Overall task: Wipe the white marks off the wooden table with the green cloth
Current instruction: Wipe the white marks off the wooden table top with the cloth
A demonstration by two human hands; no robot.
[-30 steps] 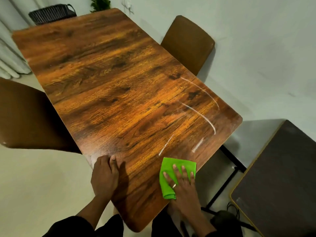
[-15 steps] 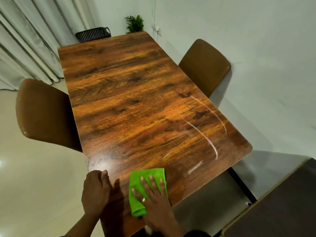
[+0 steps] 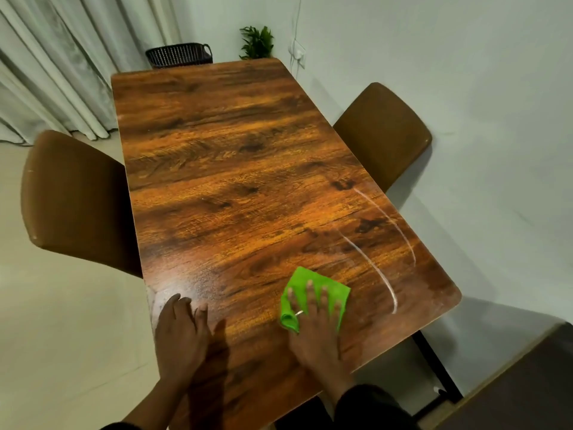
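Hands on a wooden table (image 3: 235, 169), seen from a head-worn camera looking down. The right hand (image 3: 316, 330) lies flat, fingers spread, palm pressing down on a green cloth (image 3: 302, 282) near the table's near edge; it grips nothing, only pins the cloth to the wood. A ring shows on one finger. The cloth is bunched at its left side and spreads out past the fingertips. The left hand (image 3: 181, 333) rests on the near left corner of the table, fingers loosely together and lightly curled, holding nothing. To the right of the cloth, apart from it, two long curved white marks (image 3: 376, 268) sweep across the wood toward the right edge. A brown chair (image 3: 74, 206) stands at the table's left side, another brown chair (image 3: 384, 135) at the right, against a pale wall. Beyond the far end sit a dark basket (image 3: 178, 55) and a small green plant (image 3: 257, 41). Pale curtains (image 3: 52, 66) hang at upper left.
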